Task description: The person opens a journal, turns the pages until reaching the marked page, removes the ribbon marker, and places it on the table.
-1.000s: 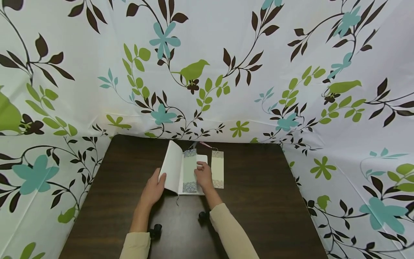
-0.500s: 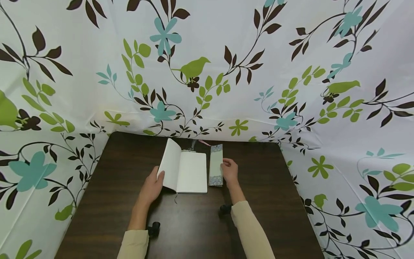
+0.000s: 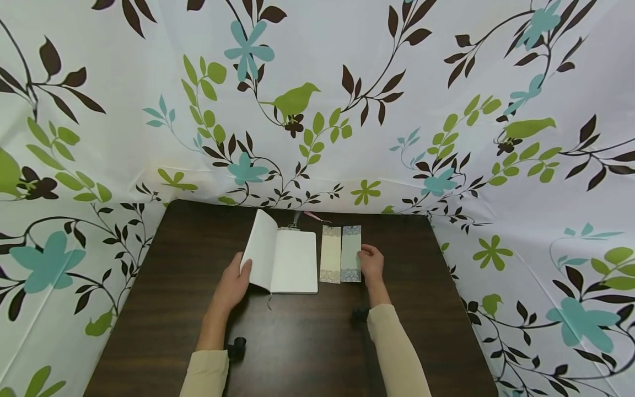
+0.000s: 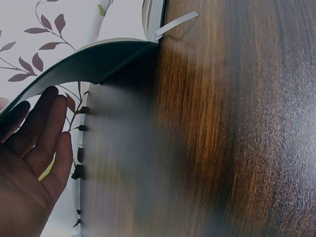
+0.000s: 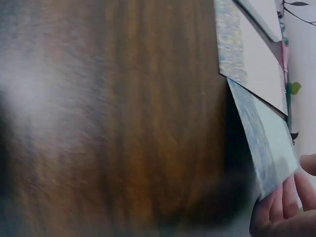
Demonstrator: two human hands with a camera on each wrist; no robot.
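Observation:
A notebook (image 3: 296,262) lies open with blank white pages. Its left side is raised, and my left hand (image 3: 232,284) grips that edge, thumb on the page. In the left wrist view the fingers (image 4: 49,131) lie behind the dark cover (image 4: 84,61). My right hand (image 3: 372,263) pinches the right edge of a pale green bookmark (image 3: 351,253) with blue patterned ends. That bookmark is tilted, its held edge off the table in the right wrist view. Just left of it a cream bookmark (image 3: 331,255) with patterned ends lies flat, right of the notebook.
Behind the notebook, a grey tassel (image 3: 296,218) and a pink tassel (image 3: 313,215) lie near the back edge of the dark wooden table (image 3: 297,353). A ribbon marker (image 4: 177,23) sticks out below the notebook. A leaf-patterned cloth (image 3: 317,187) hangs behind the table.
My right hand has carried the green bookmark rightward from the notebook's page, past the cream bookmark, to its right side. The right page is now uncovered. The left hand keeps its hold.

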